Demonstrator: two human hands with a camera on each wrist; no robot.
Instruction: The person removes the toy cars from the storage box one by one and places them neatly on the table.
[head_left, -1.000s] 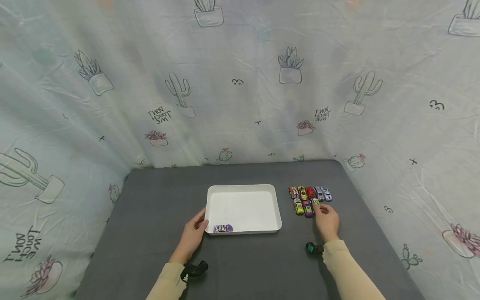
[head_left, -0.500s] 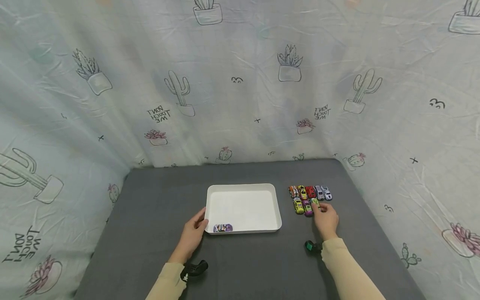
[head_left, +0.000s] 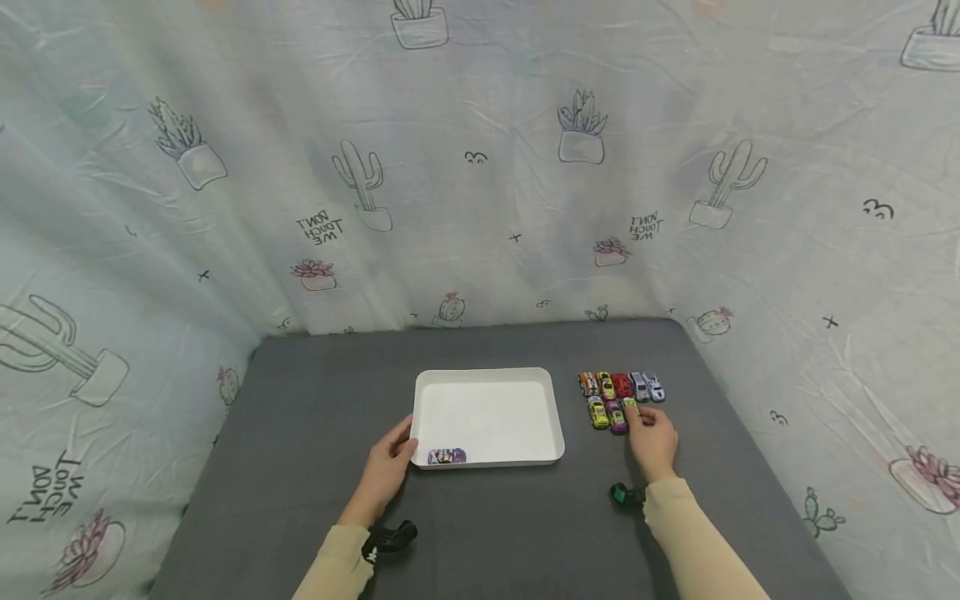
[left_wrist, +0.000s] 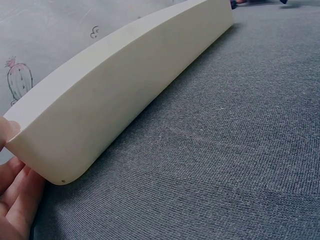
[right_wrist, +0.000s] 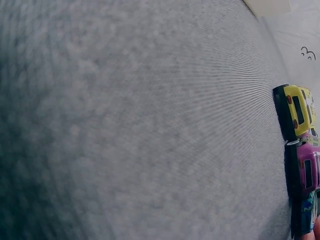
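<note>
My left hand [head_left: 386, 468] grips the near-left corner of a shallow white tray [head_left: 487, 466]. In the left wrist view the thumb [left_wrist: 10, 129] lies on the tray's rim and the other fingers are outside, low against the wall. One purple-and-white toy car [head_left: 446, 456] lies in the tray's near-left corner. To the right of the tray, my right hand [head_left: 654, 443] pinches a green toy car [head_left: 630, 403] at the end of the front row. Left of it sit a purple toy car [head_left: 617, 417] and a yellow toy car [head_left: 597, 412], both also visible in the right wrist view.
Behind the front row stand several more toy cars, among them an orange one [head_left: 588, 384], a red one [head_left: 622, 384] and a pale blue one [head_left: 655, 387]. Grey cloth covers the table [head_left: 480, 533]. A cactus-print curtain [head_left: 480, 208] hangs behind and at both sides.
</note>
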